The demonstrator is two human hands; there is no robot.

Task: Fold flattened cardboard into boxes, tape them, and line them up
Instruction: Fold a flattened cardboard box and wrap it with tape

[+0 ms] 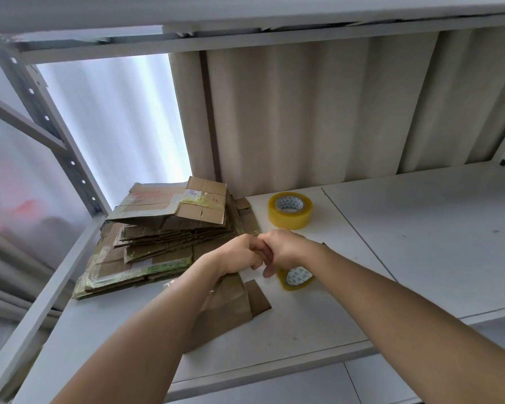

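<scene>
Nearest the viewer, on the white shelf board: one flattened brown cardboard piece, lying flat, long axis running from near-left toward far-right, with a small flap jutting at its right edge; the left forearm crosses over it.

Above its far end: two hands, knuckles touching. Left hand with fingers curled down at the far edge of the cardboard; whether it actually grips that edge cannot be told. Right hand with fingers curled, resting over one small roll of yellowish clear tape, which lies partly hidden beneath it; grip on the roll cannot be confirmed.

Left of the hands: one stack of flattened brown cardboard boxes, many sheets, exact count not readable, top sheet bearing old tape and a label, long axis left to right.

Beyond the hands: one larger roll of yellowish clear tape, lying flat, core opening upward. Rolls total: two.

Behind everything: one beige pleated curtain.
</scene>
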